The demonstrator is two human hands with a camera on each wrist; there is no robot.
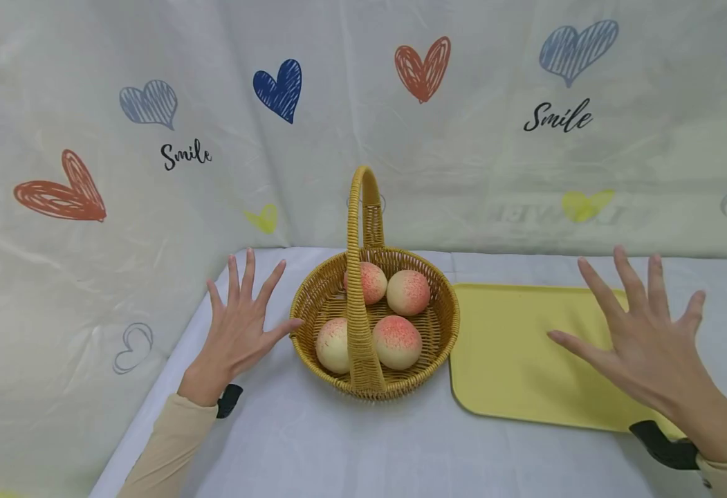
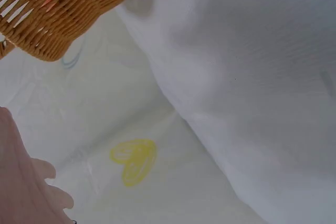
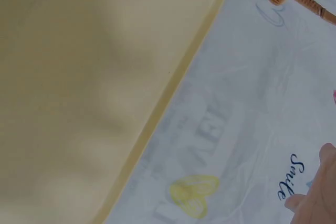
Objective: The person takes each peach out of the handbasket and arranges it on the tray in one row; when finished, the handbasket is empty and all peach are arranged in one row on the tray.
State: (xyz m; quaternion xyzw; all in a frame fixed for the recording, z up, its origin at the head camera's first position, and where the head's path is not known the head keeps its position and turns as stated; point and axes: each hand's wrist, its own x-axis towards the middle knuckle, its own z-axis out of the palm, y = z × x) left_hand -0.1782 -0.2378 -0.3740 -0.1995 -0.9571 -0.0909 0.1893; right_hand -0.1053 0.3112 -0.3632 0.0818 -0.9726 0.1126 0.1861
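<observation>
A woven basket with a tall arched handle stands at the centre, holding several pink-and-cream peaches. Left of it is my left hand, fingers straight and spread, with the thumb tip close by the basket's rim; whether they touch I cannot tell. My right hand is spread over the right part of a yellow tray, holding nothing. In the left wrist view part of the left hand shows below the basket. The right wrist view has the right hand beyond the tray's edge.
A white cloth covers the table under the basket and tray. Behind and to the left hangs a pale curtain printed with hearts and lettering. The tray lies directly right of the basket.
</observation>
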